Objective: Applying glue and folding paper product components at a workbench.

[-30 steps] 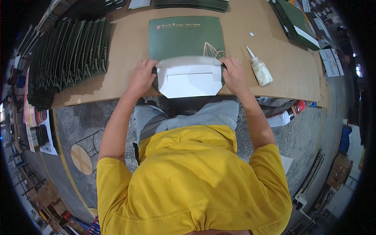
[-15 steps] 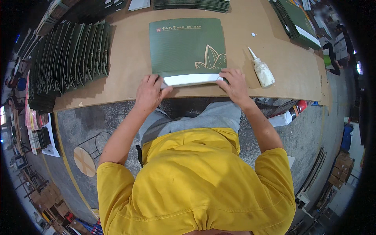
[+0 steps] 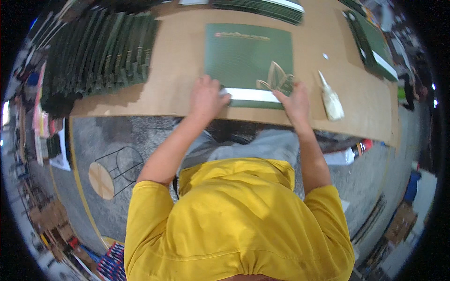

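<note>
A flat green paper bag point(image 3: 243, 58) with a gold line drawing of leaves lies before me on the brown table point(image 3: 180, 61). Near its close end runs a white band point(image 3: 251, 95), with a narrow green strip below it. My left hand point(image 3: 206, 97) is closed at the bag's left edge, by the band's end, fingers bent and thumb on the near side. At the right edge, my right hand point(image 3: 296, 99) pinches the bag with its thumb by the band's other end. The fingertips are partly blurred.
A squeeze bottle point(image 3: 332, 103) with a long nozzle lies right of my right hand, near a small white disc point(image 3: 325, 56). Many folded green bags point(image 3: 101, 51) stand in a row at the left. More green stacks lie at the back point(image 3: 258, 5) and right point(image 3: 375, 40).
The white band, curved and raised at the bag's close end before, now lies flatter, with green showing below it. The whole view has shifted, so table and hands appear farther right.
</note>
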`<state>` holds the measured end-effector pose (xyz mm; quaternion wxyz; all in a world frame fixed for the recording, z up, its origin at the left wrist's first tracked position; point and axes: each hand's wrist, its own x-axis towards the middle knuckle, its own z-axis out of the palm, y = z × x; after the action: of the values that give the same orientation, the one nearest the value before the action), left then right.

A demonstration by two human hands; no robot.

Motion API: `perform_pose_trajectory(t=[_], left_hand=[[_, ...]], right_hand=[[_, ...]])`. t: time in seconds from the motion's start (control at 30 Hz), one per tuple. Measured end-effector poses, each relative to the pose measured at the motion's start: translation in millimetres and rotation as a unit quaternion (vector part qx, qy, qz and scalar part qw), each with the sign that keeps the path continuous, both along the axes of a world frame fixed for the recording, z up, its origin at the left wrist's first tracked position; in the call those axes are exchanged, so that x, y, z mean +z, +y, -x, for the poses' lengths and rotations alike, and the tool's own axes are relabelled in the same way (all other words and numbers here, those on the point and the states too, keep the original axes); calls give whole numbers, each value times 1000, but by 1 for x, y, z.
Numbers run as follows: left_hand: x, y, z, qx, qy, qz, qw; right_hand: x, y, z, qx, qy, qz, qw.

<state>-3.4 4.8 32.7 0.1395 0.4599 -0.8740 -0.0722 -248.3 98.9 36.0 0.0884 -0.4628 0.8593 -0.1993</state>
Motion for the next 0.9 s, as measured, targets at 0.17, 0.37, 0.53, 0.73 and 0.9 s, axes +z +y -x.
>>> perform_pose_trajectory(t=[0.17,0.37,0.53,0.73,0.9], left_hand=[[-6,-1,9,-20,57,-24,998],[16,-80,-33,-22,-11,-50,998],[13,-157,-110,17,-324,187,927],[49,-162,-137,47,-305,204,929],[66,-164,-137,35,-245,216,945]], right_hand=[[15,-9,27,4,-111,-95,989],[14,-2,20,8,11,-38,999],[42,-15,3,39,-68,-8,997],[38,-85,-38,144,-167,77,972],[-3,-182,-151,209,-295,48,931]])
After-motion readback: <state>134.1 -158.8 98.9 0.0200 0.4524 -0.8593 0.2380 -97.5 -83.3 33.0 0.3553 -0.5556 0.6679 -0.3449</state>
